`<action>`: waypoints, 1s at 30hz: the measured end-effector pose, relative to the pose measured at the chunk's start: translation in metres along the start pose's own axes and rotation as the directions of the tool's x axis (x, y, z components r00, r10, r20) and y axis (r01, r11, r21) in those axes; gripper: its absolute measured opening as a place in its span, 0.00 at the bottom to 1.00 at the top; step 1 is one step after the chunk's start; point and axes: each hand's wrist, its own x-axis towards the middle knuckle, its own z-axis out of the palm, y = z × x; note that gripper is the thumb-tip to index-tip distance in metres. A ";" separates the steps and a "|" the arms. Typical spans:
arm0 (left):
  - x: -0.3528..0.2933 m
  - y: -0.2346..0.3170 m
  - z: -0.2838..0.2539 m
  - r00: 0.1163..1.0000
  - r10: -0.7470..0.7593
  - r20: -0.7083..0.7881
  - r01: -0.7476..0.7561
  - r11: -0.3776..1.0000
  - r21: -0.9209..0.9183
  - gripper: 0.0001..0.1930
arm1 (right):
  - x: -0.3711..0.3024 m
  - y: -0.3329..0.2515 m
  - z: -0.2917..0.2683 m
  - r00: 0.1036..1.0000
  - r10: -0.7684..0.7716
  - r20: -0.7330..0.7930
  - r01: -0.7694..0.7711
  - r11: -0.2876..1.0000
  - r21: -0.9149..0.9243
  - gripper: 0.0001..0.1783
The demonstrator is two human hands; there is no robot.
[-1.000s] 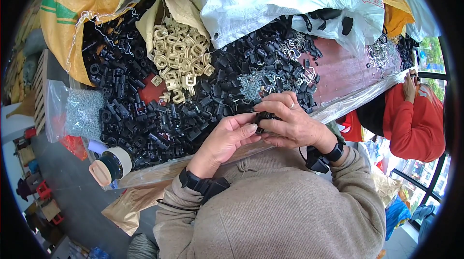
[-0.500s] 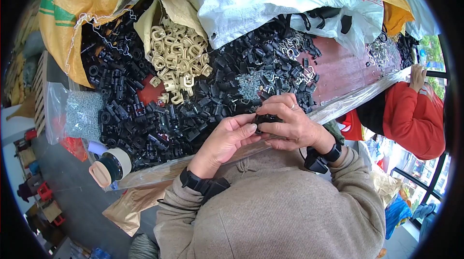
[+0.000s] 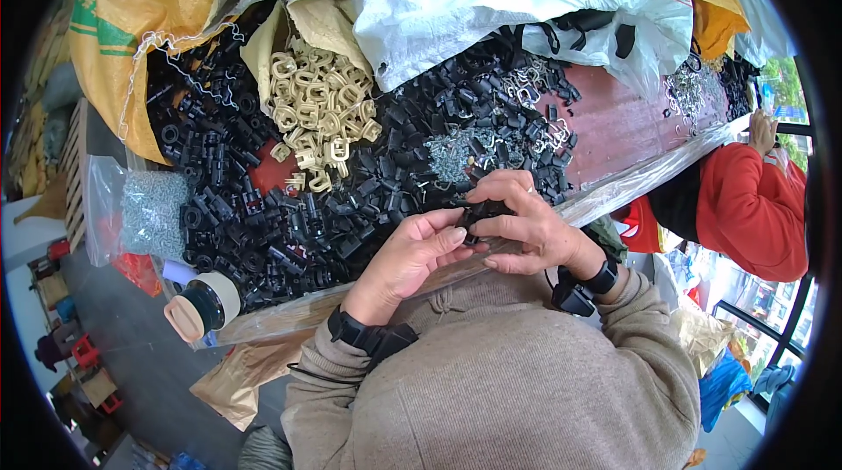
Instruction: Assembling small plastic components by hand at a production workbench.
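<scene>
My left hand [image 3: 410, 258] is closed, thumb and fingers pinching a small black plastic part [image 3: 479, 216] close to the table's near edge. From the other side my right hand [image 3: 537, 229] grips the same part, its fingers curled around it. The fingers cover much of the part, so its exact kind cannot be made out. Beyond my hands lies a wide heap of black plastic parts [image 3: 403, 150], with a pile of small silvery screws [image 3: 454, 154] on it. Cream-coloured plastic loops [image 3: 320, 110] spill from a woven sack left of the middle.
A clear bag of screws [image 3: 154, 211] and a lidded jar [image 3: 203, 305] stand at the left edge. Large sacks, one yellow [image 3: 132, 40] and one white [image 3: 526, 5], line the back. Metal clips [image 3: 693, 97] lie at the right, near a person in a red sleeve [image 3: 754, 207].
My right fingers have shifted slightly and spread a little around the black part. My left hand keeps its pinch in nearly the same place.
</scene>
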 end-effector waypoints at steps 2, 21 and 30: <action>0.000 0.000 0.001 1.000 -0.001 0.000 0.001 1.000 0.000 0.17 | -0.001 0.000 -0.001 1.000 -0.005 0.021 0.005 1.000 -0.005 0.20; 0.004 -0.003 0.003 0.999 -0.032 0.005 0.032 0.999 0.032 0.17 | -0.006 0.005 0.004 0.995 -0.031 0.093 0.043 0.991 -0.128 0.21; 0.007 -0.004 0.000 0.999 -0.031 0.013 0.031 1.000 0.001 0.16 | -0.003 0.007 0.008 0.991 0.009 0.134 0.004 0.995 -0.095 0.23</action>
